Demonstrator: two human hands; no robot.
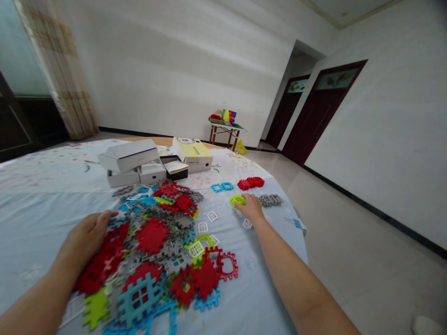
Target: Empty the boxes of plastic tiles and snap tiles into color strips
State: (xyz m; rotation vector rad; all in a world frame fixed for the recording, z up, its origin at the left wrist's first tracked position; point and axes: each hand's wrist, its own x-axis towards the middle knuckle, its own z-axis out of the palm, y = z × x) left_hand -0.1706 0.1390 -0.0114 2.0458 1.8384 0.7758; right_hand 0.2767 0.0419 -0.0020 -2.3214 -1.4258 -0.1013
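Observation:
My right hand pinches a yellow-green toothed building piece on the right part of the table. To its right is a row of grey toothed pieces, with a red row behind. Blue pieces lie farther back to the left. My left hand rests at the left edge of a big mixed pile, its visible fingers stretched out and holding nothing I can see. Red pieces lie against it. A large red toothed piece tops the middle of the pile; a teal window piece is nearest me.
White boxes, a black box and a yellow-and-white box stand behind the pile. Small white window pieces lie scattered on the light blue tablecloth. A small side table stands by the wall.

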